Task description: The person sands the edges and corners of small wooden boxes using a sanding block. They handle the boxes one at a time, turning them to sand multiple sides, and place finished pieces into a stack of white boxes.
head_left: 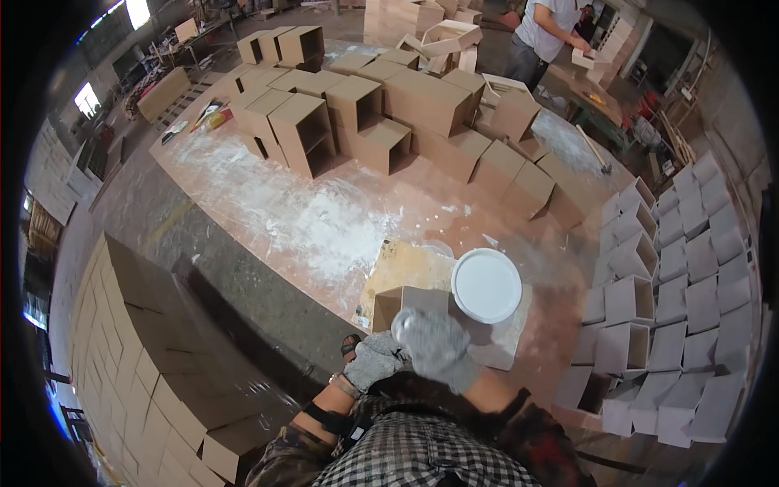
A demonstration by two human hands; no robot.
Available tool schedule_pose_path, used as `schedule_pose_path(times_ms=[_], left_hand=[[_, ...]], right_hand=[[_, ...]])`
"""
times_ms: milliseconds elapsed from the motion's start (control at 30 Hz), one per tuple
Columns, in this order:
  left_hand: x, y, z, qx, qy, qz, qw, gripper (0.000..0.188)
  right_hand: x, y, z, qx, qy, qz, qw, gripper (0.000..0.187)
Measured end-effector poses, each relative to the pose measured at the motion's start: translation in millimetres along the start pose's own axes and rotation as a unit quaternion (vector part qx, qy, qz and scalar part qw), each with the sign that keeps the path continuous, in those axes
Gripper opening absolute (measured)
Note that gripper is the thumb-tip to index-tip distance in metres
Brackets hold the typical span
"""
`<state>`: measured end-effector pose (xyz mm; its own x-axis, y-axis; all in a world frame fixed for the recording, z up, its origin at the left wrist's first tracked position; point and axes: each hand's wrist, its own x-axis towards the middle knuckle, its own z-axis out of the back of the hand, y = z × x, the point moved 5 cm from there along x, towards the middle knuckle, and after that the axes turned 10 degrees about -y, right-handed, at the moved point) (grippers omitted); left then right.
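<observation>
Box [426, 300] close in at twelve! Left hand [376, 362] by its near edge, right hand [438, 347] over it, grips unclear; pale boxes [669, 345] at three look coated, brown boxes [422, 97] at twelve bare.

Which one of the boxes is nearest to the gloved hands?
The box on the stained yellowish sheet, at the gloved right hand; the other boxes stand farther away.
</observation>
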<state>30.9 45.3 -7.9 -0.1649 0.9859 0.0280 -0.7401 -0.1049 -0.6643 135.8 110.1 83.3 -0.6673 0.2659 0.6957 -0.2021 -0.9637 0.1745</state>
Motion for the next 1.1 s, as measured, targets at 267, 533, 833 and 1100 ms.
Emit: schedule_pose_path(times_ms=[267,533,833,1100], left_hand=[[3.4,3.9,-2.1,-0.137,-0.034,-0.043,0.989,0.025],[6.7,-1.6,-5.8,-0.127,-0.062,-0.081,0.987,0.023],[7.7,-3.8,-4.0,-0.150,-0.058,-0.070,0.985,0.025],[10.8,-7.2,-10.6,-0.121,-0.062,-0.096,0.986,0.026]], right_hand=[[0.5,-21.7,13.1,-0.036,0.510,-0.127,0.850,0.019],[-25.5,-85.4,-7.5,-0.074,0.034,-0.089,0.993,0.018],[-43.3,-2.3,45.7,-0.069,0.136,0.072,0.986,0.013],[12.2,-73.3,-16.2,-0.028,0.037,-0.056,0.997,0.021]])
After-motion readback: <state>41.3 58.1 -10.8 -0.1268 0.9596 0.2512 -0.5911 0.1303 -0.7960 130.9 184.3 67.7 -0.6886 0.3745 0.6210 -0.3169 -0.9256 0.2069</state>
